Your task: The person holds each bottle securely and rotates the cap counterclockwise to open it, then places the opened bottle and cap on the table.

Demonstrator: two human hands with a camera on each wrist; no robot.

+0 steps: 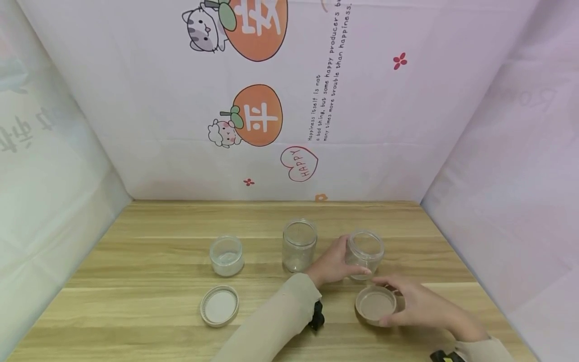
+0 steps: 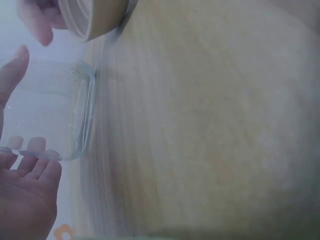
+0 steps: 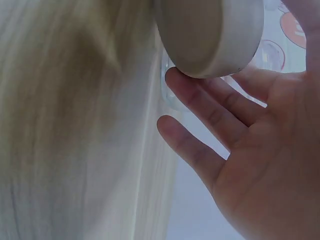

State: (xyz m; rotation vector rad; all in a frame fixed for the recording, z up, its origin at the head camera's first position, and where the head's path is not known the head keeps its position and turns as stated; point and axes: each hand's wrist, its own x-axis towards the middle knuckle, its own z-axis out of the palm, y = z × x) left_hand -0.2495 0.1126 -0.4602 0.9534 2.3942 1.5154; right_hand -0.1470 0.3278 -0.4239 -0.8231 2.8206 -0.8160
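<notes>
My left hand holds the rightmost clear glass jar round its side, thumb in front and fingers behind. The jar stands upright and uncovered on the table, and its glass fills the left of the left wrist view. Just in front of it, a round beige lid is held by its rim in my right hand, hollow side up. In the right wrist view the thumb and fingers are around the lid, with the little finger apart from it. Whether the lid touches the table I cannot tell.
Left of the held jar stands another tall open glass jar. A shorter open glass jar is farther left, with a second lid in front of it. Printed cloth walls enclose the wooden table on three sides.
</notes>
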